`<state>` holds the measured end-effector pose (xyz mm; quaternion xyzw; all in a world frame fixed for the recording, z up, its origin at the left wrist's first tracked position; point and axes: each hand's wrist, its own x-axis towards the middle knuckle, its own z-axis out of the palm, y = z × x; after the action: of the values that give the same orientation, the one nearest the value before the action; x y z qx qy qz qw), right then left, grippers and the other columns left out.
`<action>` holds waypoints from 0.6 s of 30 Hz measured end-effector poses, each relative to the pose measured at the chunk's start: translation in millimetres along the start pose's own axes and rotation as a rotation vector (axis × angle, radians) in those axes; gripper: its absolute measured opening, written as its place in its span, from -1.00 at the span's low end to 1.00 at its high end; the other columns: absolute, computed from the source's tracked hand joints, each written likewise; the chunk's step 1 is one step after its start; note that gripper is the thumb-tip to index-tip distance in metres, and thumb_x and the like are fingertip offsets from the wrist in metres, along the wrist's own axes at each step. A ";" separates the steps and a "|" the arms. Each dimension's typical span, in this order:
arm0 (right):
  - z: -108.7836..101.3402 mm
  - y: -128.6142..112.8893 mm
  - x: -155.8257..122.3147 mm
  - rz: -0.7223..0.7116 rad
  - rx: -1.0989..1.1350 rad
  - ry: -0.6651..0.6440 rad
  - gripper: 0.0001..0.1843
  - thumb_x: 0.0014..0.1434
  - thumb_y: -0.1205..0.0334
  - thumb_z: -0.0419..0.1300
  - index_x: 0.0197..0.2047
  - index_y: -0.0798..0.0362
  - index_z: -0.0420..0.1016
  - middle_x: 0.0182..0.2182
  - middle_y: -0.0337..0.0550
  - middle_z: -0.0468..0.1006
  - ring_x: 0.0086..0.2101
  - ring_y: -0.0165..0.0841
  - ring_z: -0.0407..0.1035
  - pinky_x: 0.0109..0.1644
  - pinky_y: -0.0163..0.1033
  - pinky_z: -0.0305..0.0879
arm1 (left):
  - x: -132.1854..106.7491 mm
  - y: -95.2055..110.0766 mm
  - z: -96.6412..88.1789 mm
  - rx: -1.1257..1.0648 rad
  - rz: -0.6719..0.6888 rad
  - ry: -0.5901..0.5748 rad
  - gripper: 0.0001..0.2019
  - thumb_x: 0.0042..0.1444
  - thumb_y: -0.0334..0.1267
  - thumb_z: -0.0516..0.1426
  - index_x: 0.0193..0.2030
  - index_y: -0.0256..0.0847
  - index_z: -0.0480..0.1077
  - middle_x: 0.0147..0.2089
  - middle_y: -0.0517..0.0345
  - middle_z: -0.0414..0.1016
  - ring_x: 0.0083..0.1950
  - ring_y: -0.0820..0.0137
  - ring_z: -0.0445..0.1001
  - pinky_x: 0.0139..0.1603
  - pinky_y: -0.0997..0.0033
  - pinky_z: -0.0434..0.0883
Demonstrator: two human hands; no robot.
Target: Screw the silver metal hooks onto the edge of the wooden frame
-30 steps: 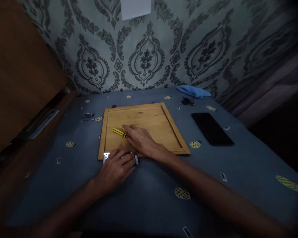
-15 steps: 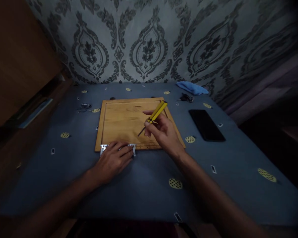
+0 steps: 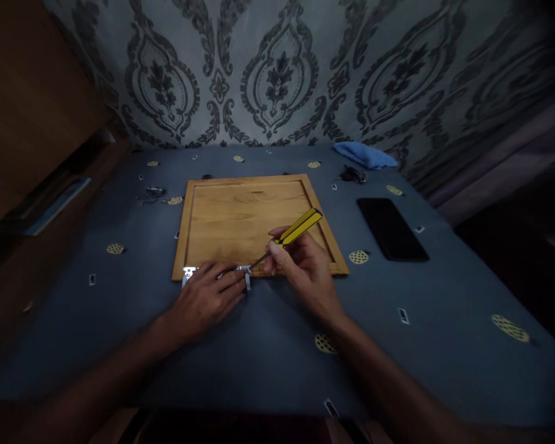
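Screwdriver [image 3: 300, 228], yellow-handled with a dark shaft, sits in the right grip [image 3: 312, 271], whose thumb and fingers close around its neck. With twelve o'clock toward the wallpapered wall [image 3: 280, 74], its long axis runs from two o'clock at the handle end to eight at the tip. That tip reaches the three o'clock end of a silvery metal bracket [image 3: 189, 272]; whether it touches metal or seats in a screw is too small to tell. The bracket lies at nine o'clock from the right grip, stretched nine-to-three along the six o'clock edge of a framed wooden panel [image 3: 245, 216]. Nearer to it is the left grip [image 3: 208, 293], laid over its middle; the thumb is hidden, so I cannot tell if it pinches or merely presses.

Farther out on the cloth-covered table [image 3: 268, 364], a black slab-like device [image 3: 392, 229] lies at two o'clock from the right grip, and a blue cloth [image 3: 365, 155] at one. Small metal pieces [image 3: 155, 192] lie beside the panel, between nine and ten. Beyond them, a brown cabinet [image 3: 32, 92] holds thin flat things [image 3: 58, 206] in a low slot.
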<state>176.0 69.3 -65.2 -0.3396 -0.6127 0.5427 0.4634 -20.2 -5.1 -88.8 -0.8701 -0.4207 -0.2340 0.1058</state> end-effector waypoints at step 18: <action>3.0 6.6 -1.9 0.006 -0.018 -0.059 -0.67 0.27 -0.01 0.27 -0.04 0.01 0.38 -0.51 -0.35 0.50 -0.48 -0.40 0.47 -0.33 -0.24 0.46 | -1.5 -0.7 0.8 -0.025 0.001 -0.021 -0.80 0.37 -0.35 0.13 0.06 -0.27 0.50 0.00 0.03 0.65 0.06 0.20 0.54 0.00 0.16 0.43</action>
<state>173.2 67.7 -72.0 -0.3295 -0.6300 0.5481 0.4405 -21.2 -5.4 -90.3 -0.8739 -0.4184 -0.2304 0.0906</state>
